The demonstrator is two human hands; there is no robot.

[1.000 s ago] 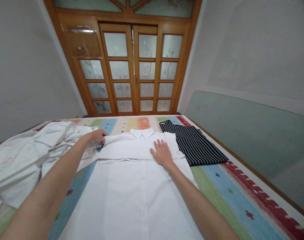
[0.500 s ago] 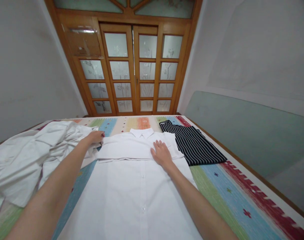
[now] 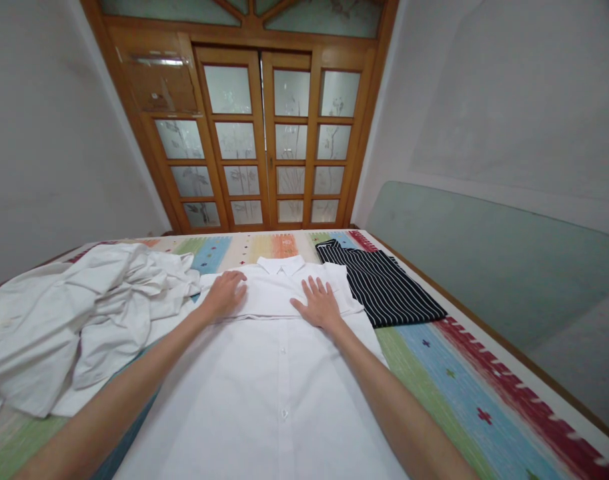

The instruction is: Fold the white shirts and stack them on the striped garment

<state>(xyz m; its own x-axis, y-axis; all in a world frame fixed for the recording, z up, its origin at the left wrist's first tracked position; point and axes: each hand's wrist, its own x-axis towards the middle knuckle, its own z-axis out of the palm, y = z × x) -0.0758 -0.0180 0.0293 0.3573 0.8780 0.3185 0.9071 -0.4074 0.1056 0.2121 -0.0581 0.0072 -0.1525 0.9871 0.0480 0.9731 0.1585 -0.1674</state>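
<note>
A white button-up shirt [image 3: 254,393] lies front up on the bed, its collar toward the doors and its sleeves folded across the chest. My left hand [image 3: 225,293] is over the folded sleeve at the left of the chest, fingers loosely bent and apart. On the right side of the chest rests my right hand [image 3: 320,303], flat with its fingers spread. Neither hand grips anything. The shirt's lower end runs out of view between my forearms.
A rumpled heap of white cloth [image 3: 104,300] lies to the left. At the right is a folded black garment with white stripes [image 3: 384,283]. Under them spreads a colourful striped bedcover [image 3: 464,393]. A pale green headboard-like panel [image 3: 484,247] borders the right; wooden glazed doors [image 3: 264,133] stand behind.
My left hand has moved right, from the shirt's left edge beside the white heap onto its chest. The right hand has stayed nearly in place, its fingers now more spread.
</note>
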